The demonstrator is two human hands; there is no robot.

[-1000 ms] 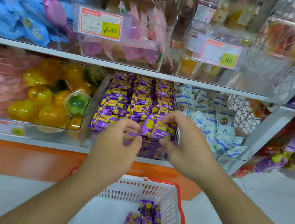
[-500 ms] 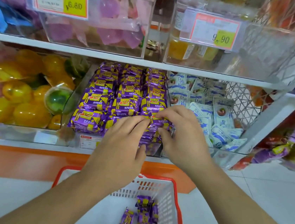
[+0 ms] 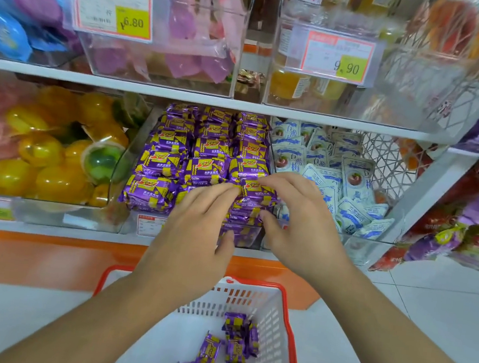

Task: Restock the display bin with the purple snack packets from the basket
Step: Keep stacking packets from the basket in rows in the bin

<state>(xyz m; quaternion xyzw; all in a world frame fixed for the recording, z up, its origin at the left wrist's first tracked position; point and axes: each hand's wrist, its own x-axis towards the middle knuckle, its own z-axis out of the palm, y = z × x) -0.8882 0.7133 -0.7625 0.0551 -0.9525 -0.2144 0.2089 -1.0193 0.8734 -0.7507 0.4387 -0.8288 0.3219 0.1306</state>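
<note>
Both hands are at the front of the bin (image 3: 132, 166), a clear box on the lower shelf packed with rows of purple packets (image 3: 206, 147). The right hand (image 3: 299, 218) arches over the front right packet (image 3: 256, 192) of the bin, fingers curled on its far edge and thumb below at its near side, so its grip looks closed on that packet. The left hand (image 3: 194, 230) lies flat just left of that packet, fingers straight and fingertips touching its left end; that grip is open, holding nothing.

Below the bin, on the floor, stands the basket (image 3: 292, 336), white with a red rim. A few more purple packets lie loose inside it toward its right wall.

Left of the bin sits a box of yellow jelly cups (image 3: 40, 164); right of the bin, a box of white and blue sachets (image 3: 337, 180). On the shelf above the bin hang two price tags (image 3: 114, 12), reading 6.80 and 9.90.
</note>
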